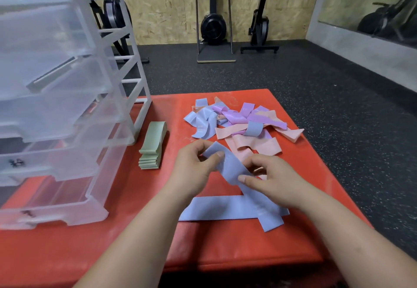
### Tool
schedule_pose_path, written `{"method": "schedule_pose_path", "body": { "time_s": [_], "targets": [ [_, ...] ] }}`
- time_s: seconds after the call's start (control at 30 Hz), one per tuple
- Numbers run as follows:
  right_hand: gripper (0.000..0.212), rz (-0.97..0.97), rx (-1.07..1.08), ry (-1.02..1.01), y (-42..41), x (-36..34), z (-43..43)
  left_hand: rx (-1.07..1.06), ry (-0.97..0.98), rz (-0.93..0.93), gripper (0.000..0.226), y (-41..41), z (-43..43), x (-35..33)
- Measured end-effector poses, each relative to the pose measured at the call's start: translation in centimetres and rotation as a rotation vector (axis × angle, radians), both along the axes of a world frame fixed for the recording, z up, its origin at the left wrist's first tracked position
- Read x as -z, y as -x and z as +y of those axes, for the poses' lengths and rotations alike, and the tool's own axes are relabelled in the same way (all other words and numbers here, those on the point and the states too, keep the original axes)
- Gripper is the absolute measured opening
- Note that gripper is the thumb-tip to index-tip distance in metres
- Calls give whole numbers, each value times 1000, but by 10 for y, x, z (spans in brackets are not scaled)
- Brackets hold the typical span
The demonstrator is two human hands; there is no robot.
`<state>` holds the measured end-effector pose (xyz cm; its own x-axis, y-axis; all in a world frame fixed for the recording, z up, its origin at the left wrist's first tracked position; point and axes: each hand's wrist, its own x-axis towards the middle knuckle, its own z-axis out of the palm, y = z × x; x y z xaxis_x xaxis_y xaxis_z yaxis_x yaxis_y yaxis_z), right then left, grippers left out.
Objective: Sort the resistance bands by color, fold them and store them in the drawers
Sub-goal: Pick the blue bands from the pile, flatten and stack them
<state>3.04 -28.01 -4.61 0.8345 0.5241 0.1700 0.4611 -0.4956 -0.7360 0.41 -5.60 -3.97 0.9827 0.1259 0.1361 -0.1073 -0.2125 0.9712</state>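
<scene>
A blue band (pixel 230 166) runs diagonally between my hands above the red mat (pixel 225 249). My left hand (pixel 194 170) pinches its upper end between thumb and fingers. My right hand (pixel 268 179) pinches the band lower down. Another blue band (pixel 216 208) lies flat on the mat under my hands. A loose heap of blue, purple and pink bands (pixel 239 123) lies farther back. A neat stack of folded green bands (pixel 153 145) rests next to the clear plastic drawer unit (pixel 58 111) on the left, whose drawers are pulled out.
The mat ends at the right and far sides, with dark speckled gym floor (pixel 316 80) beyond. Exercise machines (pixel 214 23) stand against the wooden back wall. A mirror panel (pixel 372 17) is at the far right.
</scene>
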Motion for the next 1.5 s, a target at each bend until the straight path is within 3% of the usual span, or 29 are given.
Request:
{"method": "schedule_pose_path", "body": {
  "time_s": [0.13,0.2,0.3,0.53,0.7,0.9,1.07,1.3,1.5],
  "targets": [
    [37,-141,68,250,17,5,3,-83,-16,-152,12,18,6,-14],
    [35,-148,109,263,21,6,-1,-155,16,-178,9,27,14,-19],
    [23,-106,110,212,27,2,-7,-259,79,-176,4,39,30,-21],
    [27,-52,204,151,36,-10,-37,-390,93,-67,5,57,72,-8],
    [25,123,319,-99,41,-6,-52,-345,79,122,9,64,88,6],
    [29,171,476,-142,38,5,-62,-288,-129,225,9,70,98,25],
    [29,90,520,78,37,12,-64,-237,-478,201,23,76,97,30],
    [32,12,523,283,36,19,-59,-200,-656,218,24,78,88,38],
    [34,-39,482,437,33,28,-59,-183,-952,198,31,76,87,50]
  ]
}}
